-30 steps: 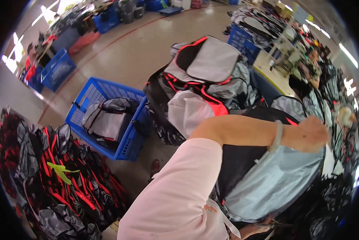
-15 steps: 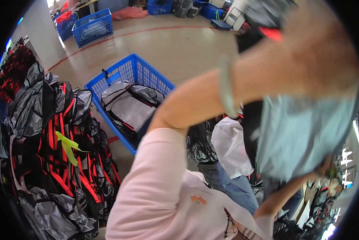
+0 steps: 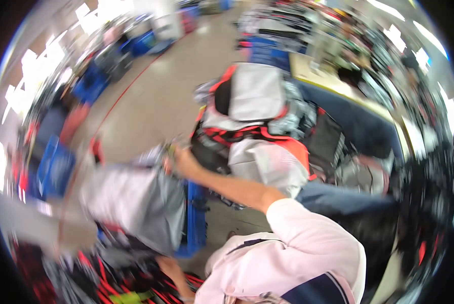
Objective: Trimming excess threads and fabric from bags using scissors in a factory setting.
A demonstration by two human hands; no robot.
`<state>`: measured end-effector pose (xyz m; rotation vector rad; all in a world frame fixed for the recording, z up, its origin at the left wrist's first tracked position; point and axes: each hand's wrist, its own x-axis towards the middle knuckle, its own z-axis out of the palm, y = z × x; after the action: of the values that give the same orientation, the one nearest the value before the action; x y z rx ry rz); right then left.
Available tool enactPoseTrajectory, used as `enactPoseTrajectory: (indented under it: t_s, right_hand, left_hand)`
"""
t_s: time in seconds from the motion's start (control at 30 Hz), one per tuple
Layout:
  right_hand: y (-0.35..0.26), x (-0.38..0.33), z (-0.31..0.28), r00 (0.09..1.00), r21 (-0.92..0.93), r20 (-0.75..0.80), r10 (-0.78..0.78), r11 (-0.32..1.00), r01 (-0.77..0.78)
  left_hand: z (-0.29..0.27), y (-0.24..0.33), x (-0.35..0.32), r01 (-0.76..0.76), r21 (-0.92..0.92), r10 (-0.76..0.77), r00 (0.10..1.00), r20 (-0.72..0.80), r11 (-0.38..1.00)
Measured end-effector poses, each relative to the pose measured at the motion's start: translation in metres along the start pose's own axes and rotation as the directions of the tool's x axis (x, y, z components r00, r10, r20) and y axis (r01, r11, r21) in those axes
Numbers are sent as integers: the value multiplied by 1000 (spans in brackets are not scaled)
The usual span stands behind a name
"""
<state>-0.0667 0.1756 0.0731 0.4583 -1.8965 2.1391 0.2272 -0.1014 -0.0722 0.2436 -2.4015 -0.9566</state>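
The silver-grey bag (image 3: 135,200) at left shows a little red along its lower edge. Beside it, the basket (image 3: 196,223) is blue. The stacked bag (image 3: 257,91) farther off pairs pale grey with black and red-orange trim; the cloth bundle (image 3: 262,164) below it is whitish. The shirt (image 3: 308,238) is pale pink with a navy patch edged in white stripes. The table (image 3: 302,68) is creamy yellow.

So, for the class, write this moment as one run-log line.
Right hand: grips gray bag at upper corner | left hand: by its lower edge, hold unclear | blurred bag hides part of blue basket
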Motion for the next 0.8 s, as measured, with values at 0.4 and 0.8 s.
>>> enactPoseTrajectory:
  t_s: [0.4, 0.8]
  right_hand:
    - [-211, -341, -326, 497, -343, -848, -185, 905, -250]
    - [-261, -665, -452, -529, -58, -798, -289, 910, -409]
  left_hand:
    - [255, 352, 117, -78, -496, 475, 449, 757, 865]
    - [561, 777, -393, -339, -886, 863, -284, 417, 317]
